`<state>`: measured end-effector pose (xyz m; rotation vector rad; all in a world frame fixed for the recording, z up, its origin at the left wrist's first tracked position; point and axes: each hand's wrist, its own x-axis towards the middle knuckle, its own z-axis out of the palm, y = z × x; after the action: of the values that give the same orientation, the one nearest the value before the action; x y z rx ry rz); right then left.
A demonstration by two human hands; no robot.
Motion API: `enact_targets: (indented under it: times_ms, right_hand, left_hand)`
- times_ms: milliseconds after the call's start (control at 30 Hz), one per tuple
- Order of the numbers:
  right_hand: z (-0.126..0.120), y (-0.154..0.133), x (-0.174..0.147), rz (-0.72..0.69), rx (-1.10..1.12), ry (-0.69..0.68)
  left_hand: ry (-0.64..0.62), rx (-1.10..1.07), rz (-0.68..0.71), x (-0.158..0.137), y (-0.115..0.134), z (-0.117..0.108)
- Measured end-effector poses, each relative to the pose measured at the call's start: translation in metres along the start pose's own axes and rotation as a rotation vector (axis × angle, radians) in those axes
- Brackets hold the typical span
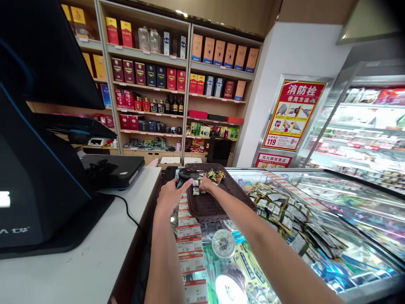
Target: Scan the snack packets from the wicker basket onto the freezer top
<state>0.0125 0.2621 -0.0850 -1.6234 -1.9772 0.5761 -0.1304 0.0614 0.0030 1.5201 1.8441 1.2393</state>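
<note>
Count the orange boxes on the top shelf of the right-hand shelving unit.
6, in one row along the top shelf: orange boxes at and. More may stand hidden behind them.

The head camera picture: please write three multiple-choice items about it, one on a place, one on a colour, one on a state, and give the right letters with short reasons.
1. Where does the woven tray stand?
A. on the glass display counter
B. on the white desk
C. on a wall shelf

2. What colour is the tray?
A. white
B. dark brown
C. yellow

3. What is the left hand doing?
A. hanging free
B. gripping a black handheld scanner
C. pressing the screen

Answers: 1 A, the glass display counter lies under it. 2 B, its weave is dark brown. 3 B, its fingers close on the black handheld scanner, while the right hand touches small packets in the tray.
</note>
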Motion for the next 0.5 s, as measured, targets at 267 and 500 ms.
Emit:
enact_targets:
  times_ms: [267, 500]
  right_hand:
    - [-0.087, 0.042, -0.1, -0.133, 0.601, 0.238]
    - [-0.107, 0.106, -0.186, 0.18, 0.923, 0.789]
  left_hand:
    - [-0.06, -0.035, 0.033, -0.001, 0.014, 0.005]
    - [-0.336, -0.139, 0.098, -0.009, 0.034, 0.024]
